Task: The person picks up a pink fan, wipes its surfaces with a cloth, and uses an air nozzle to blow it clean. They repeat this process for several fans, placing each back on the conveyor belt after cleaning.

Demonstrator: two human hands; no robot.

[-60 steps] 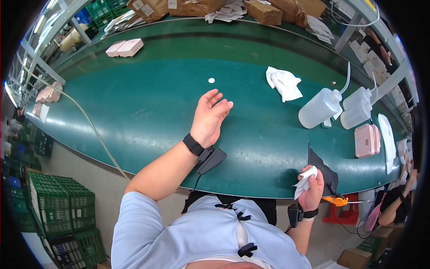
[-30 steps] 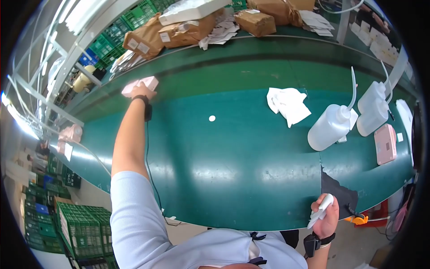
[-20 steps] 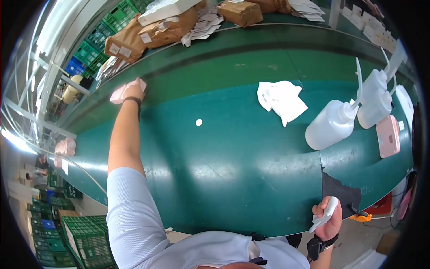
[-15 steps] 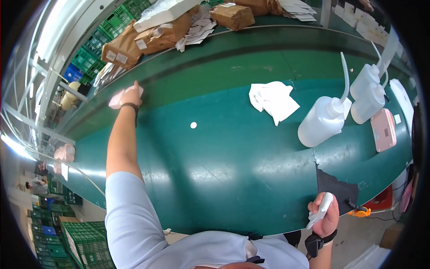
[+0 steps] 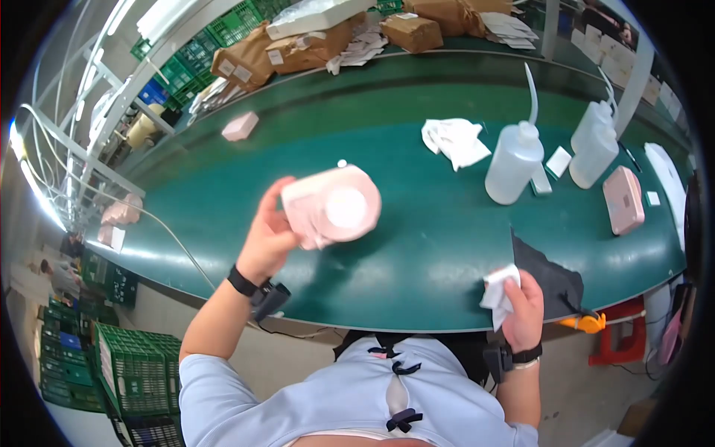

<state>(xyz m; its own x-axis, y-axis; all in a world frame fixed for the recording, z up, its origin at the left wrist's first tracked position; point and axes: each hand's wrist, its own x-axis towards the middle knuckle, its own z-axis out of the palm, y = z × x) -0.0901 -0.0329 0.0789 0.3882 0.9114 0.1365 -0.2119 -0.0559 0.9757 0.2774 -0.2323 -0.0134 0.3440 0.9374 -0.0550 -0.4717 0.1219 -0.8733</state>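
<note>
Over the green table [image 5: 417, 283], we hold a pink item [image 5: 320, 208] and a white cloth [image 5: 497, 295].
Our left hand [image 5: 266, 242] grips the pink item's left side; our right hand [image 5: 526, 313] pinches the white cloth beside a dark sheet [image 5: 550, 277].

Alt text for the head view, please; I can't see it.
A person's left hand holds a pink object with a round white patch above a green table; the right hand holds a white cloth. Three translucent bottles stand toward the table's right side.
</note>
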